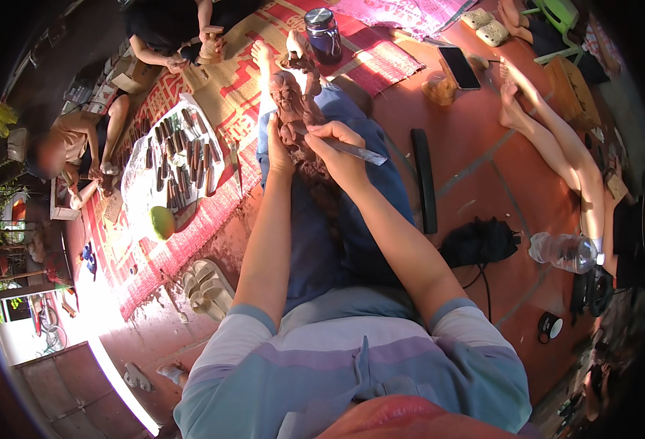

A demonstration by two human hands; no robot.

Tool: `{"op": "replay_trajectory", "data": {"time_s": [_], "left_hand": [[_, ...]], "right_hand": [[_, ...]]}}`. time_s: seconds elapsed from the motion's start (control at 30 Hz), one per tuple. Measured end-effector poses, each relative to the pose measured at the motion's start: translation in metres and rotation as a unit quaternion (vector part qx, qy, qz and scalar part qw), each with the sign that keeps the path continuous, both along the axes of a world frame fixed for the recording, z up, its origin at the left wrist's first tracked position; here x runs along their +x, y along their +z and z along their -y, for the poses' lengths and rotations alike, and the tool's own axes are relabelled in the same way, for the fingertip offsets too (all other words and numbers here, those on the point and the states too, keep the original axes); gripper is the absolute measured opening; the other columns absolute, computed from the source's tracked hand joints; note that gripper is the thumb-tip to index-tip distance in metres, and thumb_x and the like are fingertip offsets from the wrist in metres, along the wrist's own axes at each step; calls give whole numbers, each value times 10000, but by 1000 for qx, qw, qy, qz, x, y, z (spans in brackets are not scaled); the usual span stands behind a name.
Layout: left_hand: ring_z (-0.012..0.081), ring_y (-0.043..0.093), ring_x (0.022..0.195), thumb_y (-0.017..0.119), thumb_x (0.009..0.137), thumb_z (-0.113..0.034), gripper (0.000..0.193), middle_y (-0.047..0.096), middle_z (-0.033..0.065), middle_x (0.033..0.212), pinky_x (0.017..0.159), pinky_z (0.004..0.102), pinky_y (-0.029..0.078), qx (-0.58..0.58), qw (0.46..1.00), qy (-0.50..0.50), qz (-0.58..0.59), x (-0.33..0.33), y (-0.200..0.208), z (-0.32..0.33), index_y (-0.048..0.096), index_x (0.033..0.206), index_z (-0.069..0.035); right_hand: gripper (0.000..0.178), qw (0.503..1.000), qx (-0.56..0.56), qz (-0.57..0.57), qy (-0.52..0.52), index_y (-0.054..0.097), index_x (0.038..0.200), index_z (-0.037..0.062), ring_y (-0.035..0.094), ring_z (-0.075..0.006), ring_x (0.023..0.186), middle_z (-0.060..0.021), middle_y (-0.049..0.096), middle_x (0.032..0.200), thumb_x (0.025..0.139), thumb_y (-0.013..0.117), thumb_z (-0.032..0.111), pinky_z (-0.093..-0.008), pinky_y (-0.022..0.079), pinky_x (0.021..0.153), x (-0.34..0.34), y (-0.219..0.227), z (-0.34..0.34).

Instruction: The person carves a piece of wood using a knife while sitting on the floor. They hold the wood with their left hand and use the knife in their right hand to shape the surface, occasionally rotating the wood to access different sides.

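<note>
Striped shirt (352, 351), 1, was foremost. Left hand (281, 152): fingers held 1 brown carved figure (289, 99). Right hand (344, 161): fingers gripped 1 flat-bladed tool (362, 151).

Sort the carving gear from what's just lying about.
For the work: carved figure in the left hand; flat-bladed tool in the right hand; probably the dark-handled tools.

Just lying about: phone; clear plastic bottle; green fruit; beige sandals.
</note>
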State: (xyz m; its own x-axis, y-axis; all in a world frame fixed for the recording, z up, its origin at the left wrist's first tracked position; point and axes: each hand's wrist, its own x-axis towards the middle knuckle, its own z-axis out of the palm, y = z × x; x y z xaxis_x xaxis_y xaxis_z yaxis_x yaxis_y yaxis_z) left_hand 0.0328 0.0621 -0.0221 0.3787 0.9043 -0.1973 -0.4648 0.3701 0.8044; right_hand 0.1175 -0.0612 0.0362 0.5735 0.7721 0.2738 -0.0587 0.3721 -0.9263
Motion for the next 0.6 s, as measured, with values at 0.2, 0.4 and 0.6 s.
{"op": "replay_trajectory", "data": {"time_s": [0.2,0.4,0.6], "left_hand": [[74,350,491,485,901,-494,463,397,-37,536,489,230,259,16,1000,-12,3,-5,-10,-10,395,583,-170],[94,399,548,475,903,-486,416,441,-26,593,542,249,316,14,997,-62,48,-7,-6,-8,430,643,-165],[204,616,872,481,871,-525,469,646,69,966,806,349,497,-26,997,-73,20,-12,-15,-8,593,1054,-108]], "right_hand": [[86,999,18,31,-26,621,804,-12,636,-108,825,-86,676,866,763,696,-2,-239,502,735,-6,-7,3],[63,996,60,54,-36,621,834,-19,620,-97,857,-85,669,914,806,670,8,-220,484,772,-8,-12,-2],[67,981,40,-189,27,623,861,-20,591,-47,800,-66,663,910,820,662,15,-182,475,693,-5,-18,-5]]}}
